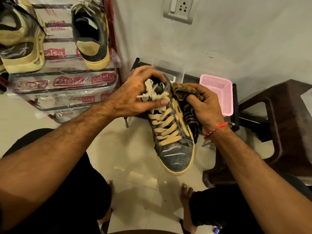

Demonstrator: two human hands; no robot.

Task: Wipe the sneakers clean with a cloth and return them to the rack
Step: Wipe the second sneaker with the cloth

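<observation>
Dark grey leather sneaker w/ tan laces [172, 132] was held in the air above the tiled floor, toe toward the person. Left hand [135, 93] gripped its collar to steady it; right hand [205, 105] clutched a bunched brown patterned cloth [181, 92] against the shoe's side, prob. mid-wipe. Red metal rack w/ plastic-wrapped shelves [116, 48] stood near, at left.

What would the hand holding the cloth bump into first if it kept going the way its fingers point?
The right hand grips the cloth, fingers pointing left. The cloth would likely press into the side of the sneaker first; the left hand holds that sneaker from the other side. Depth is uncertain.
</observation>
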